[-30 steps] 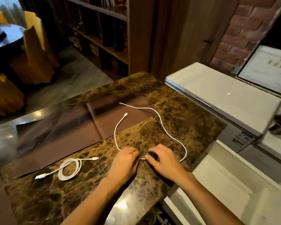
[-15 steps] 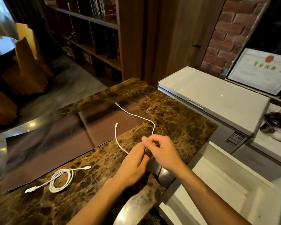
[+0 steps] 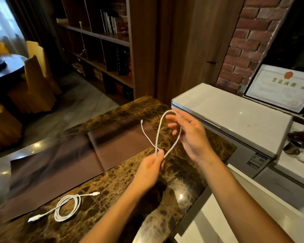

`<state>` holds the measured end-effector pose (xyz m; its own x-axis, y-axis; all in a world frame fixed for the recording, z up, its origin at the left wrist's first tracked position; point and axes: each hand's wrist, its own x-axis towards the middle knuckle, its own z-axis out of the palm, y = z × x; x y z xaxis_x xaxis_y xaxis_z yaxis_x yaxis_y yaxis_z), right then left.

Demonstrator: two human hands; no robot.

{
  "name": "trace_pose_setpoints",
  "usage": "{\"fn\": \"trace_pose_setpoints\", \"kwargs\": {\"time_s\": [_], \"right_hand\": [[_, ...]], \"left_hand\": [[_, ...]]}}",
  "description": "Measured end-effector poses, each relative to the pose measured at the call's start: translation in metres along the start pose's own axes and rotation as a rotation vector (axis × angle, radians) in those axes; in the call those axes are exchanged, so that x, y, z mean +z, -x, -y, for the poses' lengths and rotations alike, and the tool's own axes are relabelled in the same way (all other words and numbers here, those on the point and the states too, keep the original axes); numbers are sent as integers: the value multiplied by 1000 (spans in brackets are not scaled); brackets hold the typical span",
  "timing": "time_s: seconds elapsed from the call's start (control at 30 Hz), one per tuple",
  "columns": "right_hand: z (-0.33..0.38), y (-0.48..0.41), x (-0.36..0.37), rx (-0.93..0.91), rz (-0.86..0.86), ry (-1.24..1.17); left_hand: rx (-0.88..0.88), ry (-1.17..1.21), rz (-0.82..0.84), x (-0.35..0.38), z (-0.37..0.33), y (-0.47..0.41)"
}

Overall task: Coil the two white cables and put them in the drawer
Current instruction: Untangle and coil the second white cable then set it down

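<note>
One white cable [image 3: 158, 130] is lifted above the marble counter [image 3: 116, 195] as a tall loop. My left hand [image 3: 150, 170] pinches the loop's lower crossing between thumb and fingers. My right hand [image 3: 189, 135] holds the top of the loop, fingers spread inside it. A loose end with its plug [image 3: 141, 121] trails over the brown mat [image 3: 63, 160]. The second white cable [image 3: 67, 207] lies coiled on the counter at lower left, both plugs sticking out. An open white drawer [image 3: 235, 216] sits below the counter at lower right.
A white chest-like appliance [image 3: 235, 116] stands right of the counter, a framed certificate [image 3: 281, 88] behind it against the brick wall. Wooden bookshelves [image 3: 102, 50] stand beyond the counter. Yellow-covered chairs [image 3: 37, 76] and a dark round table [image 3: 3, 69] are at far left.
Both hands rose from the counter with the cable. My right hand moved up and away, drawing the cable into a tall loop; the loose ends slid toward my hands.
</note>
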<state>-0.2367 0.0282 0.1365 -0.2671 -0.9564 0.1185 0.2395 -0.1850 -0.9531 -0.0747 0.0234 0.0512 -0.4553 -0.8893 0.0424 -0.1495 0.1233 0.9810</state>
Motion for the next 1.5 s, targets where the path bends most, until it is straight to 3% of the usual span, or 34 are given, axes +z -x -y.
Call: {"fn": "trace_pose_setpoints", "kwargs": {"time_s": [0.1,0.17,0.23,0.37,0.53,0.67,0.8,0.9,1.03,1.13,1.37,1.5], "right_hand": [[-18,6,0,61,36,266],[-34,14,1,106,115,420],[-46,21,2,87,178,598],[-56,31,6,-19,245,797],[-59,31,-16,35,203,687],[-49,33,-36,166,152,429],[-35,31,-48,251,164,203],[-28,27,-40,287,143,10],[-28,20,-24,300,96,46],[-30,17,-18,317,75,84],[-35,16,-10,386,73,154],[-34,18,-5,410,104,169]], "left_hand": [[-219,423,-122,-5,-30,-21],[-299,788,-86,-17,-46,-33],[-313,983,-38,-30,-57,-42],[-311,1002,-53,-51,-68,-53],[-274,962,-209,-97,-62,-69],[-330,778,-382,-130,-43,-81],[-395,421,-480,-126,-21,-84],[-328,-105,-313,-103,-9,-84],[-284,-744,41,-74,-8,-78],[-183,-1036,79,-57,-12,-73],[29,-1250,-126,-35,-28,-59],[252,-904,129,-35,-39,-55]]}}
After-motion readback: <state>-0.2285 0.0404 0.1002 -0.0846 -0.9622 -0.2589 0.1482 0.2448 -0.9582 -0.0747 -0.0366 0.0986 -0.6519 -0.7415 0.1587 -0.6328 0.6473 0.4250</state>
